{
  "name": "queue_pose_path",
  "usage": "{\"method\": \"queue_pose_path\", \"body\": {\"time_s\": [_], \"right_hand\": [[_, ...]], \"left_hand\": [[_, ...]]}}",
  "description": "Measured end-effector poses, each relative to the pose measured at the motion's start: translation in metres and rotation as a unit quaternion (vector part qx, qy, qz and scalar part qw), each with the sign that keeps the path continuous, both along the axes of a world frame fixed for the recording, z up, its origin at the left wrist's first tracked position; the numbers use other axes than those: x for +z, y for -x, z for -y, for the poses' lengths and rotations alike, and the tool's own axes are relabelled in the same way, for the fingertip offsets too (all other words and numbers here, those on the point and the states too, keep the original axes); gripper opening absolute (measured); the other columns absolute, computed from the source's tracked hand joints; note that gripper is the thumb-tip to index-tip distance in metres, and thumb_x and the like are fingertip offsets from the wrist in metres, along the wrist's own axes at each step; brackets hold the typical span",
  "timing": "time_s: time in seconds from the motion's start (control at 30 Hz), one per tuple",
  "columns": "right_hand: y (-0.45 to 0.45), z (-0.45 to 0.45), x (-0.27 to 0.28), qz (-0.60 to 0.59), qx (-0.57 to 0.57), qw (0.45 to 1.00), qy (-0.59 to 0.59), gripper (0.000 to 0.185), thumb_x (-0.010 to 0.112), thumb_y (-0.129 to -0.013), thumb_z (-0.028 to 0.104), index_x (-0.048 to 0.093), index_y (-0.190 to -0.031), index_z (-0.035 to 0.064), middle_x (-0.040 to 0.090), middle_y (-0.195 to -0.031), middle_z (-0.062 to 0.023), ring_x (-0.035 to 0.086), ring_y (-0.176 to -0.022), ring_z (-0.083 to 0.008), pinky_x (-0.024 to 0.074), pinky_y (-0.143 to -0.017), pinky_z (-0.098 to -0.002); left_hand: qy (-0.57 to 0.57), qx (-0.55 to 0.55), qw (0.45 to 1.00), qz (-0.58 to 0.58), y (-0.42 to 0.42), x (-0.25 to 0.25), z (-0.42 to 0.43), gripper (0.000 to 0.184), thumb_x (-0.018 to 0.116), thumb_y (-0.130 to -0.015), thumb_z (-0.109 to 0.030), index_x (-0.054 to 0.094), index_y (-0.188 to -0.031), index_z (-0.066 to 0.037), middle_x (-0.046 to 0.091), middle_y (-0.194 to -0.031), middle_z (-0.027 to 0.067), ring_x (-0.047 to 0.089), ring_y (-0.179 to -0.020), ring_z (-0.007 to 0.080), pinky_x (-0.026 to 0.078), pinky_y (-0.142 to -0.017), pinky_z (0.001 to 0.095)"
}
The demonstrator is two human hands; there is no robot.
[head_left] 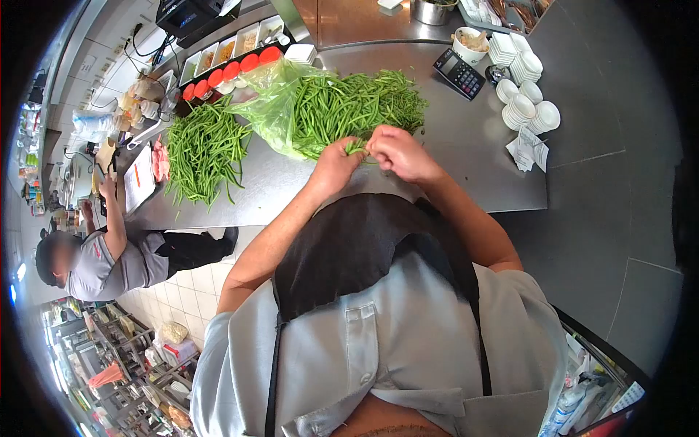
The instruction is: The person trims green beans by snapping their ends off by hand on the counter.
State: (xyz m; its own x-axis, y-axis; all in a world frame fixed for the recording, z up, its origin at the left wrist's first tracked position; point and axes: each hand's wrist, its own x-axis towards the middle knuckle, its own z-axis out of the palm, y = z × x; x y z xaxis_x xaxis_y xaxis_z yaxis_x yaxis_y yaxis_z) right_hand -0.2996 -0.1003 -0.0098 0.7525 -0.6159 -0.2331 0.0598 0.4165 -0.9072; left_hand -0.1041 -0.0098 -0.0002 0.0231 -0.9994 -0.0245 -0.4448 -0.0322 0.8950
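My left hand [338, 164] is closed around a few green beans [354, 147] at the front edge of a large heap. Beside it, my right hand [399, 153] pinches at the tips of those beans, its fingers curled; what exactly lies between them is too small to make out. Behind both hands spreads the large pile of green beans [342, 105], partly on a clear greenish plastic bag [273, 109]. Bits of bean ends [404, 95] lie at the pile's right side. Further left on the steel counter is a second pile of green beans [207, 149].
Red-lidded jars [231, 71] and a tray of food containers [226, 49] stand behind the beans. A calculator [459, 73], stacked white cups [520, 109] and paper slips [527, 149] are at the right. Another person [116, 262] works at the left.
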Motion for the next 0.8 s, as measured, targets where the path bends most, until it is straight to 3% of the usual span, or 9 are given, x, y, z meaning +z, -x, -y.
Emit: {"method": "queue_pose_path", "body": {"time_s": [0.03, 0.07, 0.2, 0.3, 0.4, 0.5, 0.6, 0.7, 0.8], "right_hand": [[-0.001, 0.005, -0.009, 0.092, 0.004, 0.983, -0.159, 0.015, 0.059, -0.095, 0.011, 0.068, -0.089, 0.0010, 0.063, -0.082, -0.0012, 0.059, -0.075, -0.0119, 0.0472, -0.062, -0.0309], [-0.001, 0.009, -0.018, 0.099, -0.010, 0.982, -0.162, 0.020, 0.059, -0.099, 0.016, 0.069, -0.094, -0.0002, 0.065, -0.086, -0.0012, 0.060, -0.077, -0.0129, 0.0485, -0.066, -0.0318], [0.001, 0.004, 0.013, -0.183, 0.015, 0.943, 0.277, 0.025, 0.063, -0.100, 0.022, 0.072, -0.102, -0.0007, 0.070, -0.091, -0.0063, 0.066, -0.086, -0.0208, 0.0523, -0.079, -0.0351], [0.001, -0.002, -0.012, -0.138, -0.020, 0.877, 0.460, 0.024, 0.066, -0.096, 0.023, 0.074, -0.100, 0.0005, 0.072, -0.089, -0.0136, 0.070, -0.082, -0.0276, 0.0541, -0.077, -0.0402], [0.000, -0.010, -0.016, -0.160, -0.007, 0.909, 0.386, 0.022, 0.065, -0.094, 0.020, 0.072, -0.098, 0.0002, 0.073, -0.096, -0.0165, 0.071, -0.087, -0.0328, 0.0550, -0.080, -0.0418], [-0.002, -0.011, -0.016, -0.176, -0.004, 0.895, 0.409, 0.019, 0.063, -0.095, 0.018, 0.070, -0.098, 0.0010, 0.070, -0.087, -0.0106, 0.067, -0.076, -0.0250, 0.0535, -0.072, -0.0381], [-0.004, -0.005, -0.022, -0.058, -0.085, 0.993, -0.064, 0.015, 0.063, -0.096, 0.017, 0.068, -0.102, 0.0039, 0.064, -0.083, -0.0023, 0.058, -0.070, -0.0140, 0.0478, -0.064, -0.0320], [0.004, 0.004, -0.007, -0.009, -0.153, 0.987, -0.040, 0.015, 0.064, -0.098, 0.018, 0.067, -0.107, 0.0067, 0.057, -0.082, 0.0035, 0.048, -0.069, -0.0063, 0.0413, -0.061, -0.0261], [0.020, 0.008, 0.003, -0.099, -0.143, 0.972, 0.160, 0.021, 0.069, -0.097, 0.019, 0.069, -0.112, 0.0049, 0.068, -0.099, -0.0027, 0.062, -0.088, -0.0133, 0.0494, -0.079, -0.0288]], "left_hand": [[-0.104, 0.033, 0.988, -0.111, 0.005, 0.011, 0.000, 0.020, 0.066, -0.101, -0.014, 0.068, -0.117, -0.002, 0.066, -0.089, 0.0075, 0.061, -0.074, 0.0183, 0.050, -0.063, 0.0329], [-0.204, 0.066, 0.952, -0.218, 0.008, 0.017, 0.000, 0.020, 0.064, -0.104, -0.017, 0.068, -0.117, -0.002, 0.065, -0.087, 0.0050, 0.058, -0.069, 0.0137, 0.047, -0.058, 0.0295], [-0.176, 0.130, 0.891, -0.397, 0.001, 0.009, -0.005, 0.019, 0.059, -0.108, -0.017, 0.067, -0.116, -0.002, 0.066, -0.084, 0.0023, 0.049, -0.057, 0.0091, 0.041, -0.051, 0.0259], [-0.173, 0.151, 0.868, -0.439, -0.003, 0.006, -0.008, 0.022, 0.056, -0.109, -0.017, 0.066, -0.119, -0.001, 0.065, -0.085, 0.0030, 0.050, -0.061, 0.0079, 0.043, -0.053, 0.0247], [-0.166, 0.139, 0.874, -0.434, -0.002, 0.005, -0.010, 0.022, 0.057, -0.109, -0.018, 0.066, -0.119, 0.000, 0.065, -0.087, 0.0034, 0.051, -0.063, 0.0081, 0.044, -0.054, 0.0247], [-0.174, 0.127, 0.877, -0.429, 0.001, 0.009, -0.012, 0.023, 0.058, -0.109, -0.019, 0.066, -0.119, 0.000, 0.065, -0.087, 0.0034, 0.052, -0.064, 0.0081, 0.045, -0.054, 0.0245], [-0.213, 0.099, 0.872, -0.430, 0.002, 0.021, -0.017, 0.023, 0.059, -0.108, -0.019, 0.066, -0.119, 0.000, 0.066, -0.088, 0.0031, 0.052, -0.064, 0.0080, 0.045, -0.056, 0.0242], [-0.208, 0.079, 0.912, -0.344, -0.005, 0.026, -0.026, 0.024, 0.062, -0.106, -0.022, 0.067, -0.119, -0.003, 0.066, -0.087, 0.0013, 0.052, -0.064, 0.0077, 0.045, -0.057, 0.0240], [-0.113, 0.104, 0.981, -0.122, -0.051, 0.063, -0.032, 0.026, 0.062, -0.103, -0.024, 0.068, -0.118, -0.005, 0.064, -0.083, -0.0004, 0.053, -0.066, 0.0079, 0.044, -0.058, 0.0243]]}}
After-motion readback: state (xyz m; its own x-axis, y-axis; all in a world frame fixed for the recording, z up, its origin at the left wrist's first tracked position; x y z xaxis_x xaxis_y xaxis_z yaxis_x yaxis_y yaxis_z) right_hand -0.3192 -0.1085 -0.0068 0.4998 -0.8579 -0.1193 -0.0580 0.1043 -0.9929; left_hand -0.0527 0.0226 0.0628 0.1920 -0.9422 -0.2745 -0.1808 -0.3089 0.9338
